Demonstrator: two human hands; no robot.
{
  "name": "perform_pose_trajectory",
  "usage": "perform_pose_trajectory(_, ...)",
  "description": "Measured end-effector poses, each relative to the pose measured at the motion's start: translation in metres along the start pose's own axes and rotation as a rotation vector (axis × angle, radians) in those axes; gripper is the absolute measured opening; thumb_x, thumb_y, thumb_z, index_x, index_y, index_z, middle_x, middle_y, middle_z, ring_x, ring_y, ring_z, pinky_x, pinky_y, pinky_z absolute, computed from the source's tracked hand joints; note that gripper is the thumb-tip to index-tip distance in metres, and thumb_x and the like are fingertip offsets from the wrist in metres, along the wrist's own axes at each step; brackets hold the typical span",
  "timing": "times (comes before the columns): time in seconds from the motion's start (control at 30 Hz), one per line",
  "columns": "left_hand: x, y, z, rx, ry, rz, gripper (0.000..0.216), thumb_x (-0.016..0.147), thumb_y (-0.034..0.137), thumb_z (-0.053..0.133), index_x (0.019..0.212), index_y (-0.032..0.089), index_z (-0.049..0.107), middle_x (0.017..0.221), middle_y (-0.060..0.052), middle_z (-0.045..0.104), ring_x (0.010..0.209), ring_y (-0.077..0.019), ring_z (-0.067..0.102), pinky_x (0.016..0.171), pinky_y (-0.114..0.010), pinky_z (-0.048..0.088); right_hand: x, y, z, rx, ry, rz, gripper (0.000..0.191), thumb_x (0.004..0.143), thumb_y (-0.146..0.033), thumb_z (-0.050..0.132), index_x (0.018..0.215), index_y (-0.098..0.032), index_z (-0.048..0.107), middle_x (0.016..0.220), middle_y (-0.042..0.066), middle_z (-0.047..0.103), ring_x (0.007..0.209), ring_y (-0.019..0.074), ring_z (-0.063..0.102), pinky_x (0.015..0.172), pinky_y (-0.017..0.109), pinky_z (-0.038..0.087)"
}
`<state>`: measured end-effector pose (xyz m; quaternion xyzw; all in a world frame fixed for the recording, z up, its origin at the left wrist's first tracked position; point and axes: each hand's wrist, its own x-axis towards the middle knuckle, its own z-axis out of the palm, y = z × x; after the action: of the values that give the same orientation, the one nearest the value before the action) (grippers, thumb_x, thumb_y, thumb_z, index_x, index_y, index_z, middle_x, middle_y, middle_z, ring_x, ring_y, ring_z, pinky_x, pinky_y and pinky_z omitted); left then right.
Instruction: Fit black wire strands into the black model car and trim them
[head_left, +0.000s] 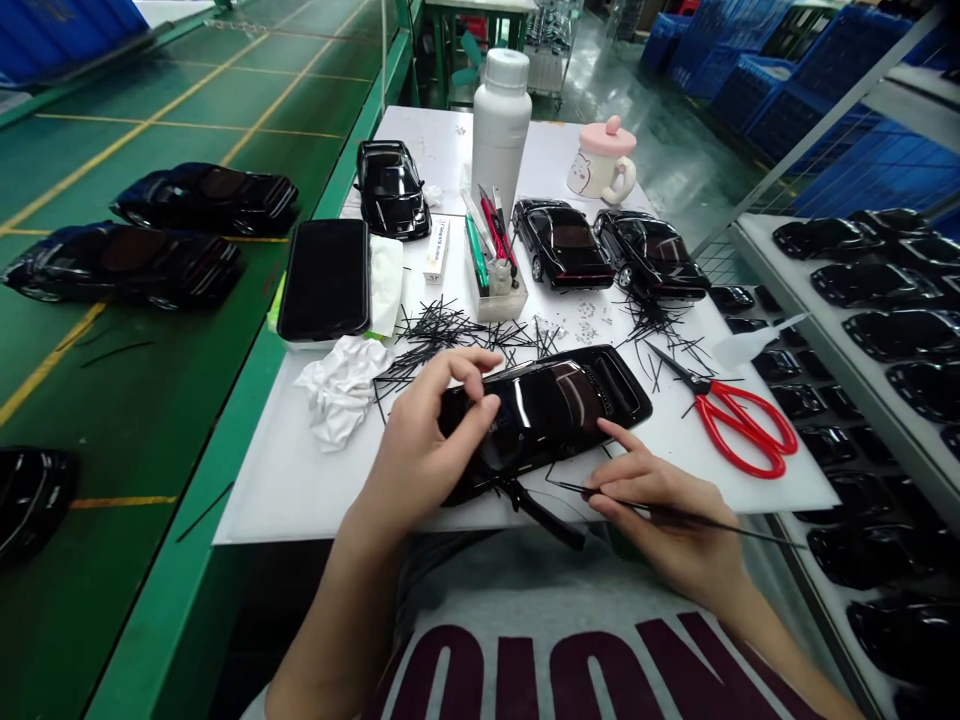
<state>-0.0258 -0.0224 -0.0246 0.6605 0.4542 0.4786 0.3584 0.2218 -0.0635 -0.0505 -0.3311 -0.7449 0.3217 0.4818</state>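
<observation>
A black car body shell (547,405) is held at the near edge of a white board (300,480), lying flat with its roof up. Its left end is gripped by the left hand (424,450), with the thumb and fingers curled closed around the shell's edge. Just off the shell's near side, a thin black tool (750,530) is pinched in the right hand (667,510). The fingers are closed on it, and the index fingertip is laid against the shell's near edge. Red scissors (739,420) are seen to the right of the shell, apart from it. A crumpled white cloth (341,385) is seen to its left. Thin black strips (442,335) are scattered just beyond the shell. 2 black model cars (562,240) are parked farther beyond it, near a white bottle (501,115).
</observation>
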Motion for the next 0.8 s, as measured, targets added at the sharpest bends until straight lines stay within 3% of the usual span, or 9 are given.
perform_pose_trajectory(0.1, -0.002, -0.013, -0.005, -0.044, 0.148, 0.007, 0.012, 0.094, 0.021, 0.065, 0.098, 0.024, 0.054, 0.129, -0.008, 0.066, 0.132, -0.025, 0.057, 0.118, -0.045, 0.039, -0.004, 0.005, 0.005, -0.053, 0.005, -0.049, 0.028, 0.082, 0.0, 0.071, 0.099, -0.023, 0.07, 0.087, -0.001, 0.075, 0.075, 0.0158, 0.073, 0.118, 0.066, 0.042)
perform_pose_trajectory(0.23, -0.004, -0.021, -0.002, -0.043, 0.237, 0.079, 0.025, 0.093, 0.02, 0.066, 0.117, 0.025, 0.06, 0.135, -0.008, 0.064, 0.138, -0.0253, 0.055, 0.123, -0.046, 0.038, -0.007, 0.012, 0.01, -0.12, 0.072, -0.08, 0.029, 0.081, 0.0, 0.072, 0.097, -0.024, 0.069, 0.085, -0.002, 0.075, 0.073, 0.016, 0.071, 0.113, 0.067, 0.048)
perform_pose_trajectory(0.4, -0.007, -0.021, -0.001, -0.011, 0.217, 0.111, 0.031, 0.094, 0.017, 0.064, 0.124, 0.025, 0.06, 0.132, -0.007, 0.066, 0.135, -0.0246, 0.057, 0.123, -0.045, 0.041, -0.012, 0.018, 0.017, -0.197, 0.145, -0.113, 0.031, 0.078, -0.001, 0.074, 0.097, -0.025, 0.07, 0.083, -0.003, 0.076, 0.07, 0.0158, 0.071, 0.116, 0.066, 0.046)
perform_pose_trajectory(0.8, -0.011, -0.019, -0.001, 0.08, 0.224, 0.144, 0.026, 0.094, 0.017, 0.061, 0.119, 0.025, 0.062, 0.126, -0.004, 0.07, 0.135, -0.0249, 0.055, 0.122, -0.045, 0.04, -0.014, 0.017, 0.023, -0.285, 0.206, -0.062, 0.025, 0.078, -0.004, 0.076, 0.089, -0.027, 0.07, 0.076, -0.006, 0.073, 0.067, 0.0162, 0.072, 0.116, 0.068, 0.044)
